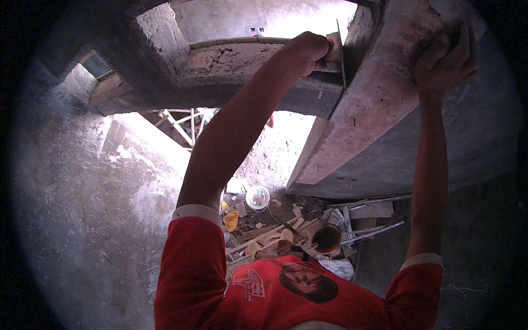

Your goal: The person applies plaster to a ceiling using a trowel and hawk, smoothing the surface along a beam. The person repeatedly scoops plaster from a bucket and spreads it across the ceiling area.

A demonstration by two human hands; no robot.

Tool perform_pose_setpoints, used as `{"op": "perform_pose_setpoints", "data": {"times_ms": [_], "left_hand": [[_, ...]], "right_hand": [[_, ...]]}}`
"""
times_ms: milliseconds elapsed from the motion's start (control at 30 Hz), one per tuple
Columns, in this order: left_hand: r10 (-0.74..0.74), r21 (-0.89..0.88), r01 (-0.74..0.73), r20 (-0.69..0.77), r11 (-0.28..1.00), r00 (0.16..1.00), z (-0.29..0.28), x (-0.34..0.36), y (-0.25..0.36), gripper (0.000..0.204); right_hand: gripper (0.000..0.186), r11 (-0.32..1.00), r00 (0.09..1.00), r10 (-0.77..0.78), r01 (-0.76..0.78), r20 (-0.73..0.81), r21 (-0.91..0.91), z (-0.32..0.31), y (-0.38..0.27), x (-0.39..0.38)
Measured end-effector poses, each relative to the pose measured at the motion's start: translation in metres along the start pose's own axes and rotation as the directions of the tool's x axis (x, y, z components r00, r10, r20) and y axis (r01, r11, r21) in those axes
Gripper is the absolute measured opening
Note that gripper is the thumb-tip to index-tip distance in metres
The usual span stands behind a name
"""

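Note:
Up at the opening, my left hand is closed around a flat piece with a thin upright edge; whether it is a tool or a board I cannot tell. It is beside the rough, crumbly ledge. My right hand rests on the pale, pink-stained concrete face at upper right, its fingers bent and apart, holding nothing visible.
A grey plastered wall fills the left. Below are a bright doorway with a wooden frame beyond it, a white bucket, a dark round container, a yellow object, scattered boards and rubble.

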State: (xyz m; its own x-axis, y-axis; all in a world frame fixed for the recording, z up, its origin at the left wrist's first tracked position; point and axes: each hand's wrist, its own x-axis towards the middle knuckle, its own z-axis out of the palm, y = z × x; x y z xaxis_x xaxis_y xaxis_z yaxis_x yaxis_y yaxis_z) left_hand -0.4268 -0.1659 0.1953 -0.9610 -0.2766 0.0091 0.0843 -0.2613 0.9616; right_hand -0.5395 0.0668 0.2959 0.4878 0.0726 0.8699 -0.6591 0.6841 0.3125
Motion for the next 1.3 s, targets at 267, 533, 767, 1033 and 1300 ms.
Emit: {"op": "perform_pose_setpoints", "data": {"times_ms": [267,533,767,1033,1300], "left_hand": [[-0.003,0.044,0.004,-0.021,0.999,1.0,0.011,-0.011,0.004,0.024],[-0.004,-0.074,-0.001,-0.058,0.997,0.998,0.012,-0.019,0.008,0.024],[0.069,0.088,-0.066,-0.037,0.994,0.997,0.016,-0.018,0.018,0.026],[0.392,0.255,-0.446,0.235,0.858,0.89,0.001,-0.005,0.022,0.031],[0.412,-0.209,-0.38,0.134,0.901,0.901,0.004,0.039,0.017,0.018]], "right_hand": [[0.048,0.999,0.999,0.035,-0.035,0.019,0.003,-0.003,-0.008,0.003],[0.048,0.999,0.999,0.043,-0.043,-0.003,0.033,-0.001,-0.011,0.004],[0.049,0.999,0.999,0.038,-0.038,0.029,-0.011,-0.003,-0.007,0.001],[0.052,1.0,1.0,0.013,-0.013,0.025,-0.005,-0.004,0.001,0.004],[0.053,1.0,0.999,0.003,-0.003,0.033,0.001,-0.004,0.002,-0.003]]}}
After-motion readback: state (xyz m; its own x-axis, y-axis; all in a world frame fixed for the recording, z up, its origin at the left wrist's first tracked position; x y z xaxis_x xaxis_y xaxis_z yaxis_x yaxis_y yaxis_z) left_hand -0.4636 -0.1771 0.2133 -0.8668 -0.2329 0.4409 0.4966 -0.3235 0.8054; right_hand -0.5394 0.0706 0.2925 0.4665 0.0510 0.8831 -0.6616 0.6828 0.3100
